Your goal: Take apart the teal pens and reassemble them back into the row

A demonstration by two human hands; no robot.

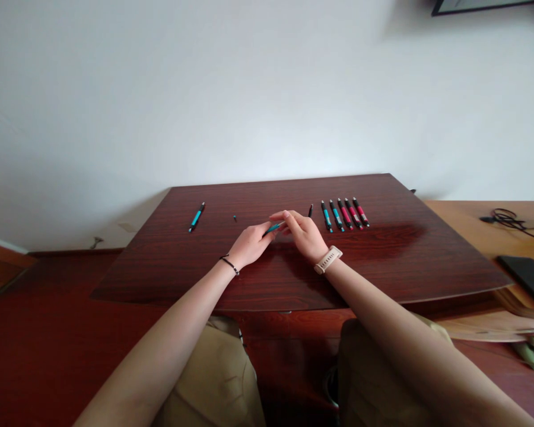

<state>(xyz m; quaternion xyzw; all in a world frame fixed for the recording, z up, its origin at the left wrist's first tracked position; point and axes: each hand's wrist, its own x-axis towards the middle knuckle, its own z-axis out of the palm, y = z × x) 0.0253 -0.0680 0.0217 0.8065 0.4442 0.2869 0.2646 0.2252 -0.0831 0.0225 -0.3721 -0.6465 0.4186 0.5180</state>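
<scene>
1. Head view, hands: both hands meet over the middle of the dark wooden bench (382,261). I see the left hand (249,244) pinching the near end of a teal pen (275,227) between thumb and fingers; the right hand (303,234) is closed lightly on its far end, fingers curled over the tip. The pen sits just above the bench surface, between the two hands.

2. Head view, right side: a row of five pens (345,213) lies side by side, two teal and three red, near the right hand. A small dark piece (310,210) lies just left of the row; I cannot tell what it is.

3. Head view, left side: a single teal pen (196,216) lies well apart from the hands. A tiny dark part (235,218) lies between it and the hands.

4. Head view, periphery: a dark flat device (527,276) and a coil of cable (509,219) rest on the lighter surface to the right.

5. Risk, my judgement: the grip on both ends is fingertip only; a twist or pull could let a small part spring free and roll off the bench edge. The loose dark parts could be swept away by a wrist or forearm. A sideways move of the right hand could disturb the row.
</scene>
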